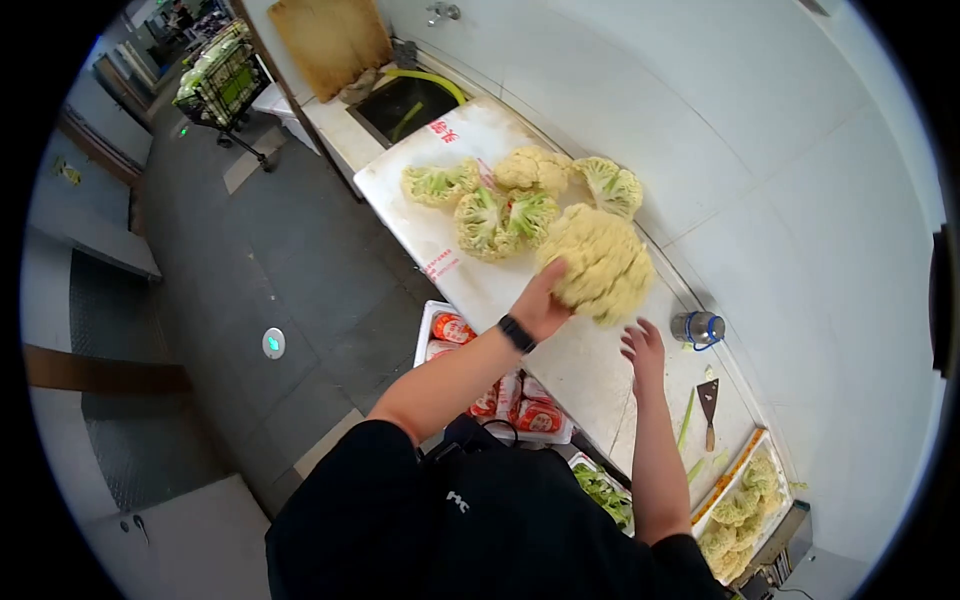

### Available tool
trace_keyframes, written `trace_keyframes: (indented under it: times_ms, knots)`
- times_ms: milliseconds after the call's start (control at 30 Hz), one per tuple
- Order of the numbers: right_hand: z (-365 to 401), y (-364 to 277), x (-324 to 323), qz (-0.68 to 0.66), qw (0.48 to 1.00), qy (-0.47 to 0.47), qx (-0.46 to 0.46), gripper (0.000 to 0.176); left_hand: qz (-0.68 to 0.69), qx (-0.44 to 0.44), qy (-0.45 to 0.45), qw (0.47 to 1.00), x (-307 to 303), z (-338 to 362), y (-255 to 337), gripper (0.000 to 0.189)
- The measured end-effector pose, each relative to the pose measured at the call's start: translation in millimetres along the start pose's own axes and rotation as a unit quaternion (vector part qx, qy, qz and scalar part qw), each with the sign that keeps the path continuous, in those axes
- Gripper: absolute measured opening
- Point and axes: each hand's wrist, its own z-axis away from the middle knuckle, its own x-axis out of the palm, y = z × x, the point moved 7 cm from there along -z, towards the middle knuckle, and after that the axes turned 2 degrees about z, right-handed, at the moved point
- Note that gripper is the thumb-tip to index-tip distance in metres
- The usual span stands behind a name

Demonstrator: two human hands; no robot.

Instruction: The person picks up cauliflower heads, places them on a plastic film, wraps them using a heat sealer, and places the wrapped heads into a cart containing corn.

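Observation:
A large pale-yellow cauliflower head (pixel 598 262) is held by my left hand (pixel 546 302), which grips its lower left side above the white worktop (pixel 400 185). My right hand (pixel 643 350) is a little below and to the right of the head, not touching it, with its fingers apart. Beyond the held head, several cauliflower pieces lie together: a pale one (pixel 532 170), one showing its cut stem (pixel 610 187), and green-stemmed ones (pixel 485 222) to the left. Nearer the wall, a scraper with a wooden handle (pixel 708 412) lies on the worktop.
A metal flask (pixel 697 328) stands by the wall. At the lower right is a tray of cauliflower pieces (pixel 738 515). White boxes with red-labelled packs (pixel 538 417) and green leaves (pixel 603 492) sit below the worktop edge. A sink (pixel 405 107) lies at the far end.

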Motion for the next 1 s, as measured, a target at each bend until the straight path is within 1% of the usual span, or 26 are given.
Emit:
trace_keyframes:
  times_ms: [33, 67, 100, 133, 167, 233, 267, 333, 367, 400, 433, 467, 533, 567, 633, 667, 733, 767, 833, 867, 900, 933, 1000]
  knots:
    - [-19.6, -8.9, 27.5, -0.02, 0.999, -0.042, 0.001, 0.049, -0.018, 0.009, -0.006, 1.0, 7.7, 27.8, 16.7, 0.065]
    - [-47.7, -4.7, 57.5, -0.062, 0.993, -0.099, -0.005, 0.053, -0.018, 0.016, 0.001, 1.0, 2.0, 52.0, 30.9, 0.066]
    - [-73.9, -4.6, 86.9, -0.104, 0.982, -0.157, -0.01, 0.058, -0.043, 0.041, 0.036, 0.998, -4.9, 81.3, 47.7, 0.068]
    - [-73.7, -18.4, 115.8, -0.059, 0.989, -0.133, 0.023, 0.067, -0.043, 0.052, 0.026, 0.997, -16.6, 113.1, 57.7, 0.069]
    - [-77.4, -30.8, 142.9, -0.083, 0.986, -0.132, 0.058, 0.078, -0.063, 0.075, 0.053, 0.994, -15.0, 141.8, 73.0, 0.07]
    - [-103.3, -36.6, 183.3, -0.092, 0.982, -0.11, 0.124, 0.091, -0.095, 0.111, 0.063, 0.987, -26.6, 194.5, 96.1, 0.075]
    - [-109.6, -46.9, 197.0, -0.096, 0.981, -0.112, 0.123, 0.091, -0.075, 0.138, 0.073, 0.985, -27.2, 219.1, 105.4, 0.072]
    - [-115.7, -57.8, 213.3, -0.096, 0.978, -0.076, 0.169, 0.101, -0.096, 0.171, 0.105, 0.975, -37.5, 264.0, 115.5, 0.073]
    - [-119.5, -61.7, 220.8, -0.097, 0.978, -0.08, 0.166, 0.101, -0.109, 0.194, 0.149, 0.963, -39.4, 282.5, 118.9, 0.074]
    - [-124.7, -61.7, 226.7, -0.11, 0.976, -0.074, 0.171, 0.095, -0.127, 0.209, 0.171, 0.954, -41.7, 297.0, 120.1, 0.077]
    - [-130.7, -59.2, 231.9, -0.122, 0.974, -0.068, 0.177, 0.09, -0.124, 0.22, 0.172, 0.952, -41.8, 307.4, 118.6, 0.078]
    - [-141.3, -50.7, 235.5, -0.121, 0.975, -0.073, 0.174, 0.09, -0.12, 0.231, 0.172, 0.95, -42.9, 315.9, 118.0, 0.08]
    - [-160.0, -34.0, 253.1, -0.178, 0.954, -0.195, 0.144, 0.067, -0.113, 0.249, 0.19, 0.943, -54.7, 328.3, 112.8, 0.081]
    - [-161.9, -33.2, 253.5, -0.177, 0.953, -0.2, 0.145, 0.067, -0.103, 0.259, 0.207, 0.938, -58.6, 331.6, 112.8, 0.082]
    - [-159.7, -21.9, 245.4, -0.208, 0.941, -0.175, 0.203, 0.047, -0.099, 0.259, 0.202, 0.939, -58.5, 333.0, 112.4, 0.082]
    - [-157.9, -19.7, 241.4, -0.208, 0.941, -0.172, 0.204, 0.047, -0.097, 0.256, 0.194, 0.942, -57.4, 331.8, 112.5, 0.082]
    - [-150.1, -13.3, 229.7, -0.262, 0.923, -0.192, 0.206, 0.044, -0.095, 0.245, 0.196, 0.945, -57.8, 329.3, 116.2, 0.083]
    - [-143.7, -5.2, 218.5, -0.265, 0.924, -0.181, 0.207, 0.044, -0.095, 0.237, 0.196, 0.947, -57.1, 326.3, 118.6, 0.083]
    - [-131.3, -4.2, 203.3, -0.26, 0.929, -0.225, 0.135, 0.043, -0.102, 0.228, 0.173, 0.953, -50.3, 313.5, 123.5, 0.082]
    - [-122.3, -2.0, 195.8, -0.262, 0.932, -0.21, 0.135, 0.043, -0.108, 0.23, 0.154, 0.955, -47.1, 306.3, 124.9, 0.081]
    - [-114.3, -1.9, 191.9, -0.276, 0.936, -0.184, 0.114, 0.042, -0.115, 0.216, 0.114, 0.963, -47.4, 296.6, 125.3, 0.079]
    - [-104.5, -1.6, 190.4, -0.293, 0.938, -0.158, 0.093, 0.041, -0.115, 0.201, 0.111, 0.966, -50.4, 286.5, 122.6, 0.079]
    - [-110.6, 12.5, 203.7, -0.38, 0.914, -0.122, 0.068, 0.042, -0.097, 0.169, 0.095, 0.976, -52.9, 257.8, 123.9, 0.078]
